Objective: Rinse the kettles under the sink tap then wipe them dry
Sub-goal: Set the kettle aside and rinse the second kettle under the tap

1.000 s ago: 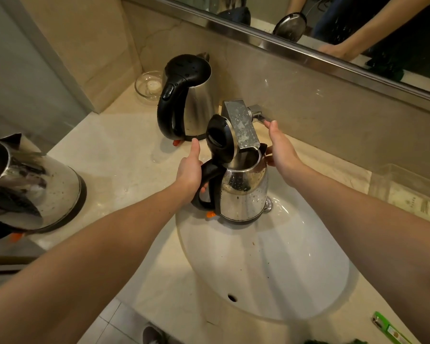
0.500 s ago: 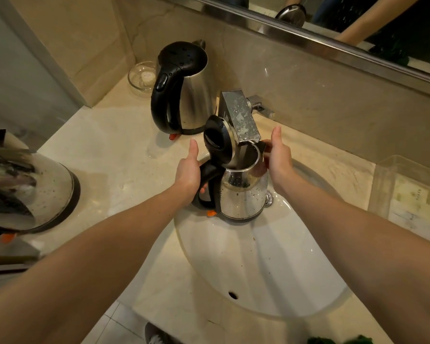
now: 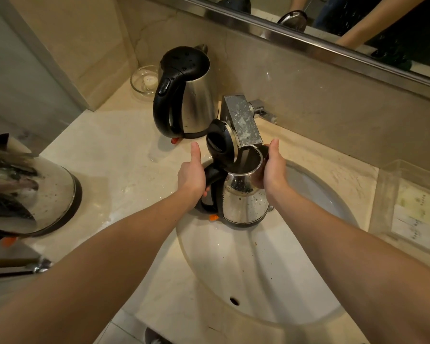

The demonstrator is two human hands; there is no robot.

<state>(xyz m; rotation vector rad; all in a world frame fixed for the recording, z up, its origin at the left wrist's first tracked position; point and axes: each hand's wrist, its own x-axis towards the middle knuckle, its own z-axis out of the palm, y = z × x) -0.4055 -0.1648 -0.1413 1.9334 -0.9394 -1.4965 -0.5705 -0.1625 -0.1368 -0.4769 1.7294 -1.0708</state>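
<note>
Gripping the black handle [image 3: 212, 175], thumb raised, the left hand [image 3: 193, 173] holds the open-lidded kettle [image 3: 243, 202] directly under the tap [image 3: 241, 120]. The right hand [image 3: 271, 170], at the tap's lever a second ago, now clasps the kettle's steel side. A second kettle [image 3: 191, 95] stands left of the tap.

A single wide-angle view from the person's head faces forward and down, close over the sink [image 3: 258, 281] and worktop [image 3: 104, 150]; the mirror [image 3: 345, 11] crosses the top edge, lines apparently bowed by the lens.
</note>
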